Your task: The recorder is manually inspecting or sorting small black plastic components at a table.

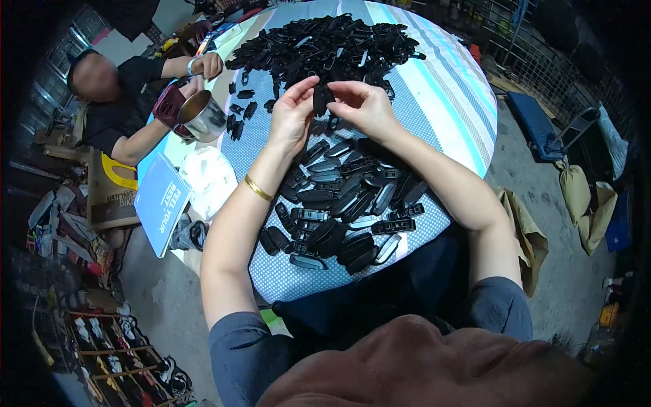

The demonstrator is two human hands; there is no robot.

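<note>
Between both hands, over the middle of the table, is a small black plastic part [322, 100], long and rounded. My left hand [296, 112] pinches it from the left, with a gold bracelet on that wrist. The fingers of my right hand [363, 108] close on its right side. Just beyond the hands spreads a big heap of black plastic parts [332, 47]. Nearer me, between my forearms, lies a looser pile of similar black pieces [339, 197], some with shiny grey faces. A few more loose pieces [236, 125] lie to the left of my left hand.
The round table has a striped and dotted cloth [454, 102]. At its left edge are a metal cup [202, 117], a blue notebook [161, 203] and a white plastic bag [207, 180]. A co-worker [129, 95] sits there, hands at the edge. A blue platform trolley [532, 125] stands right.
</note>
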